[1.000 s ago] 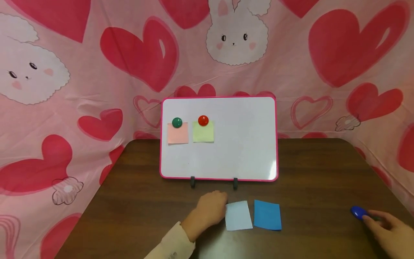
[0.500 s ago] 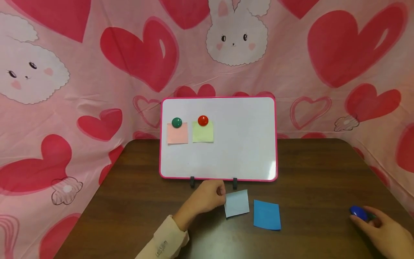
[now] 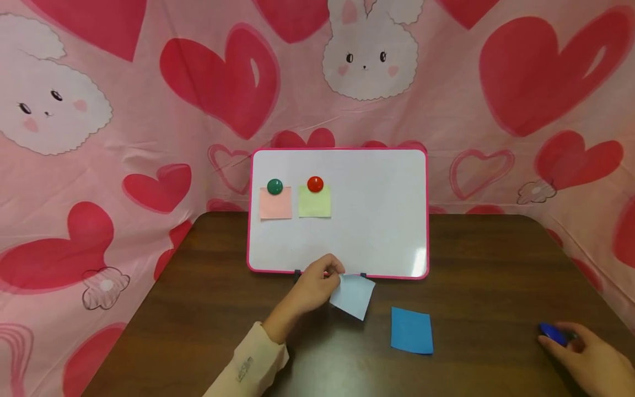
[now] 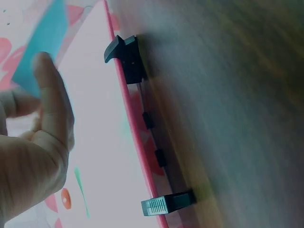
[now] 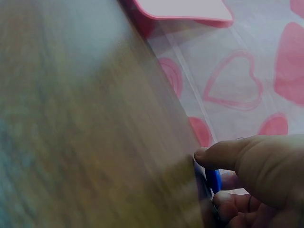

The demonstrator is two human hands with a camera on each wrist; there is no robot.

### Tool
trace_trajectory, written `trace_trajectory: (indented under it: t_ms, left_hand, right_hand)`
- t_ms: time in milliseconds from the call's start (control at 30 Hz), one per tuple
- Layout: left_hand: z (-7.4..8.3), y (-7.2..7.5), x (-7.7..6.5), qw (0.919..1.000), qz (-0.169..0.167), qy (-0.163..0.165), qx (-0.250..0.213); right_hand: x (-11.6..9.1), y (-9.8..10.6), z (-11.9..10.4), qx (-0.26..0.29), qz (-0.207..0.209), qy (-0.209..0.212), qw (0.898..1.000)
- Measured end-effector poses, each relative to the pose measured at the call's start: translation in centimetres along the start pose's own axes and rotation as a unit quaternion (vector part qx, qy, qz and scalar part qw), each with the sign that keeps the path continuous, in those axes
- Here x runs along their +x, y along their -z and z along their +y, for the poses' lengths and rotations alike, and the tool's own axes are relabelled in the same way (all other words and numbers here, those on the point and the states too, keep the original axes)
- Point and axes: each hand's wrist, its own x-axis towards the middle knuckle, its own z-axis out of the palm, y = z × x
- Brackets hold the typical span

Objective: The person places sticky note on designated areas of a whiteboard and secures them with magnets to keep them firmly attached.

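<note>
Pale blue note [image 3: 353,296]: being pinched at one edge by the left hand [image 3: 315,284], probably sparing the rest of the sheet a crease. Hanging tilted before the whiteboard [image 3: 379,218], low down; whether touching, impossible to tell. With the right hand [image 3: 592,355], gripping a blue magnet [image 3: 553,334] towards the right of the table [image 3: 476,281], presumably for security. Higher up, seeing a green magnet [image 3: 275,186] and red magnet [image 3: 315,183] overlapping a pink note [image 3: 275,205] and yellow-green note [image 3: 315,204], evidently pinning both.
</note>
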Motion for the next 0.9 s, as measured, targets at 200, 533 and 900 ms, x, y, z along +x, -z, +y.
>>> trace_trajectory:
  t_ms: [200,533,900]
  left_hand:
    - [0.2,-0.1,0.5,0.9959,0.051,0.022,-0.072]
    - [0.4,0.6,1.0,0.995,0.058,-0.002,-0.081]
    - [1.1,1.6,1.8,0.981,0.089,0.035,-0.168]
  right_hand:
    - [0.0,0.1,0.0,0.002,-0.016,-0.021,1.0]
    - [0.1,0.1,-0.1,-0.002,-0.007,-0.006,1.0]
    - [0.1,0.4,-0.3,-0.003,-0.035,-0.012,0.999]
